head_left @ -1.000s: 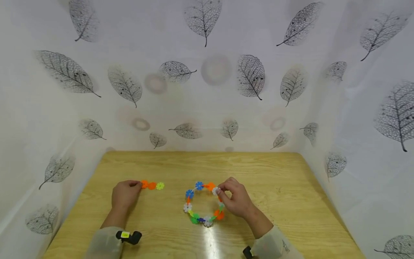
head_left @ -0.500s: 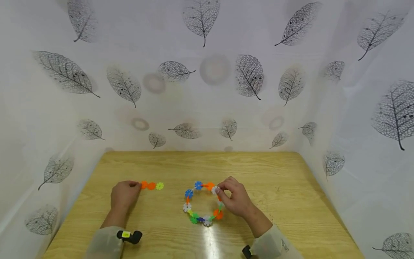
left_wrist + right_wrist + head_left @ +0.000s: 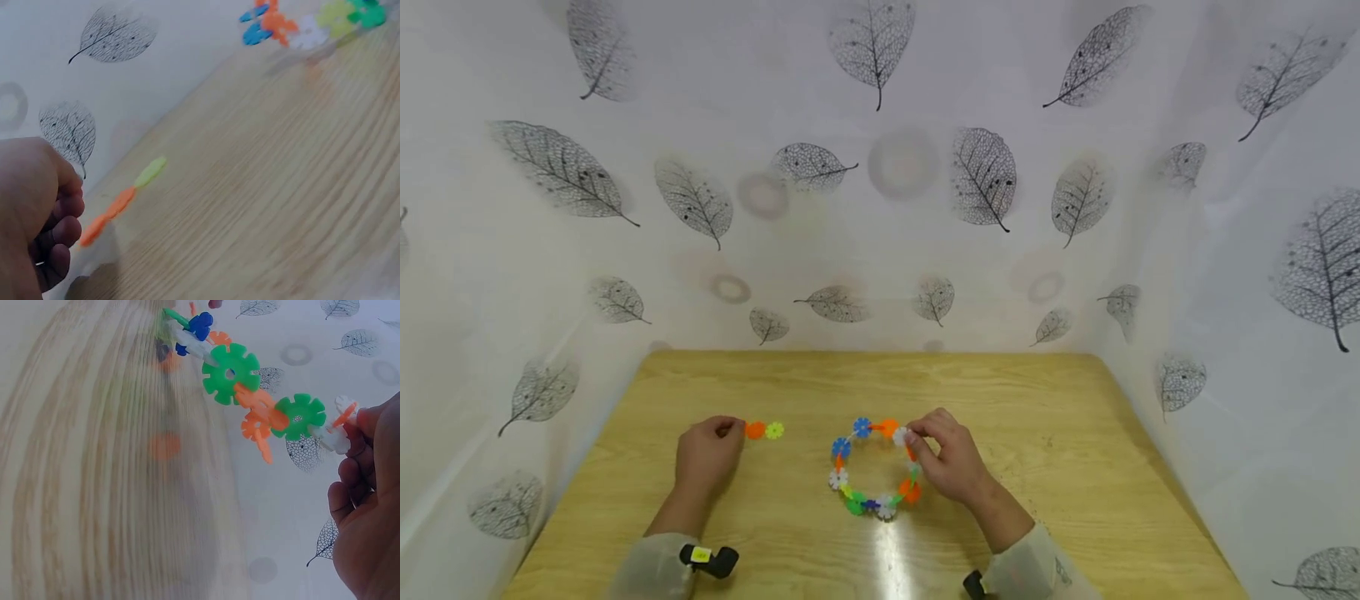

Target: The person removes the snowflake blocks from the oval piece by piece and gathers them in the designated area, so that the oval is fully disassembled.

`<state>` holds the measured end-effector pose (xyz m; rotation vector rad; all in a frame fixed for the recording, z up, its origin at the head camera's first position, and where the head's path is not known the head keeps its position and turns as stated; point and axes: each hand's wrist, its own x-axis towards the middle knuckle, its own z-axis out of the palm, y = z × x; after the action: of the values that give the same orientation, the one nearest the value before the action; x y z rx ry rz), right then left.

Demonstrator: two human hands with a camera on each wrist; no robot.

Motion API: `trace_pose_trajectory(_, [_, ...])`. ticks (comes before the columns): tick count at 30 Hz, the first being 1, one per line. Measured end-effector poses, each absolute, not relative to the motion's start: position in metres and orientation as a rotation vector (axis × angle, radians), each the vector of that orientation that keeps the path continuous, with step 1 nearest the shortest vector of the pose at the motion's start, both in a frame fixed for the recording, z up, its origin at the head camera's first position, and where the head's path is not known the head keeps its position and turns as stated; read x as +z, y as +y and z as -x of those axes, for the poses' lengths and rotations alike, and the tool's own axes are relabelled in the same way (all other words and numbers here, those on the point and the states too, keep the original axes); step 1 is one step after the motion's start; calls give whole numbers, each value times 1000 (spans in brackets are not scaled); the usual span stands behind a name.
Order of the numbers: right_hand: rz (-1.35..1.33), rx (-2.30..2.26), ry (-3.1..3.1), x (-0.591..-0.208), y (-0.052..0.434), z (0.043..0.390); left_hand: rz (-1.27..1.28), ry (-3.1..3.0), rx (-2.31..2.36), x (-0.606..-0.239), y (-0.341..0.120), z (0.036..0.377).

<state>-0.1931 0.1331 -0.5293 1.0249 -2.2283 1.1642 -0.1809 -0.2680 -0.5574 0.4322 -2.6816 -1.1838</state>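
A ring of linked snowflake discs [image 3: 838,448], in blue, orange, white, green and yellow, stands at the middle of the table. My right hand [image 3: 951,462] pinches a white disc [image 3: 900,436] at the ring's upper right; the right wrist view shows green discs [image 3: 231,373] and orange ones hanging from those fingers. To the left, a short strip of two orange discs [image 3: 755,431] and a yellow-green disc [image 3: 775,430] points right. My left hand [image 3: 707,458] holds its orange end, which the fingers cover in the head view. In the left wrist view, those fingers [image 3: 67,231] are curled.
The wooden table [image 3: 1037,417] is bounded at the back and sides by white sheets with a leaf print [image 3: 982,177]. A black wrist camera [image 3: 711,560] is strapped to the left sleeve, and another [image 3: 973,585] to the right.
My left hand has shifted right over the strip's orange end, hiding the first orange disc. The right hand and the ring stay nearly in place.
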Motion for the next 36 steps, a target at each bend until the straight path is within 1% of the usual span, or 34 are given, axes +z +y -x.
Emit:
trace_pose_trajectory(8, [-996, 1178, -2251, -528, 132, 193, -269, -2627, -1377, -557, -223, 180])
trace_pose_trajectory(12, [-973, 1190, -2252, -528, 131, 192, -75, -2610, -1473, -547, -199, 177])
trace_pose_trajectory(18, [-978, 1200, -2227, -527, 130, 191, 214, -2553, -1740, -539, -170, 173])
trace_pose_trajectory(25, [-1002, 1202, -2199, -527, 129, 193, 478, -2436, -1923, -533, -136, 172])
trace_pose_trajectory(29, [-1027, 1203, -2178, -527, 127, 193, 518, -2406, -2023, -528, -120, 172])
trace_pose_trajectory(36, [-1048, 1216, -2154, -528, 123, 191, 448, -2467, -2030, -522, -106, 171])
